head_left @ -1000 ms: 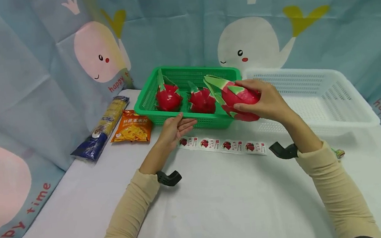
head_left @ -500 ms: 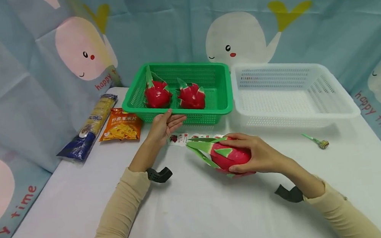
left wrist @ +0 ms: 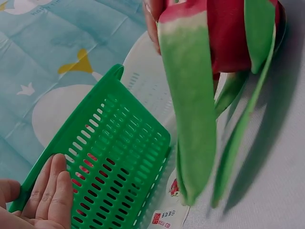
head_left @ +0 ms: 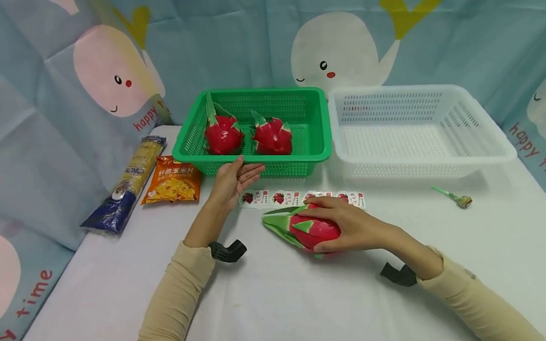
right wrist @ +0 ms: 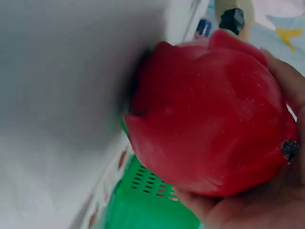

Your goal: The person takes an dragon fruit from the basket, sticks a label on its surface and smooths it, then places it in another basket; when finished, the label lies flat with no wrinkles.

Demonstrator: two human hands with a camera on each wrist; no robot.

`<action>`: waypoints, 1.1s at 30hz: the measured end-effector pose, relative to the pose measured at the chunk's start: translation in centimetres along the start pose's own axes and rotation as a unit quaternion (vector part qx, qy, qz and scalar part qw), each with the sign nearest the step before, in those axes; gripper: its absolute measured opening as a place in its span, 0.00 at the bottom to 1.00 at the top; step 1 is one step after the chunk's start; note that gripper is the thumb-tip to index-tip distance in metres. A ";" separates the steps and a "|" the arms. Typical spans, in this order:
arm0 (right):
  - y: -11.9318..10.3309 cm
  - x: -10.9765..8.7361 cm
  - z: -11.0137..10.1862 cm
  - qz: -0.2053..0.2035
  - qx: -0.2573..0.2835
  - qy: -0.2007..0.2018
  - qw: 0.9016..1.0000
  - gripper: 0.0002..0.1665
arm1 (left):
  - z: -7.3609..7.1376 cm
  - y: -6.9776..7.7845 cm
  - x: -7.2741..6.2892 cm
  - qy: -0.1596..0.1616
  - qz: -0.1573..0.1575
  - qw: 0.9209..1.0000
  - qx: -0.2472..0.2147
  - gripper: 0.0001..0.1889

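Note:
In the head view, my right hand [head_left: 349, 223] grips a red dragon fruit [head_left: 308, 230] with green leaf tips, low over the white table. Its rounded end [right wrist: 205, 119] fills the right wrist view, with the fingers and thumb round it. My left hand [head_left: 234, 182] holds the near rim of the green basket [head_left: 321, 157], thumb over the rim and fingers along the outer wall. Inside that basket sit two more dragon fruits, one on the left [head_left: 223, 135] and one near the middle [head_left: 272, 137]. A strip of dragon fruit stickers [head_left: 280, 197] lies behind the held fruit, which partly hides it.
A white basket [head_left: 489, 158] stands right of the green one. An orange snack bag [head_left: 172, 180] and a long blue-and-yellow packet [head_left: 126, 187] lie at the left. On the right is a lollipop [head_left: 458, 199]. A whale-print curtain [head_left: 241, 42] hangs behind the table.
My right hand has brought the dragon fruit from above the green basket's right front corner down toward the table, in front of the sticker strip. The left hand has stayed at the basket rim.

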State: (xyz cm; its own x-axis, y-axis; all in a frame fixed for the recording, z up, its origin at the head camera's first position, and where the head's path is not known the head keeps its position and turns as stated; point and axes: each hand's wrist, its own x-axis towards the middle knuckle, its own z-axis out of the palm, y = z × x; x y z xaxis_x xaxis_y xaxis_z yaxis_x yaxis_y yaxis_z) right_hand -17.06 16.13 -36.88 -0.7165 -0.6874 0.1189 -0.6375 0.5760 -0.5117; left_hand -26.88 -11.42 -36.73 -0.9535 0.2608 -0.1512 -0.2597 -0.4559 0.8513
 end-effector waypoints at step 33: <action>8.1 2.3 -1.1 0.163 0.019 0.053 0.985 0.09 | -0.4 -0.1 0.2 -0.009 0.007 1.000 0.012 0.14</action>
State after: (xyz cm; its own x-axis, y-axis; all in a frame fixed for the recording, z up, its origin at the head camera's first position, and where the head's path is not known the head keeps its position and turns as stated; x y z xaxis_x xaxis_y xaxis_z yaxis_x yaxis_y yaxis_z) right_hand -24.14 19.71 -39.85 -0.9081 -0.4177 0.0309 -0.3594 0.7394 -0.5693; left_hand -27.08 -11.68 -37.01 -0.9541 0.2694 -0.1308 -0.2424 -0.4385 0.8654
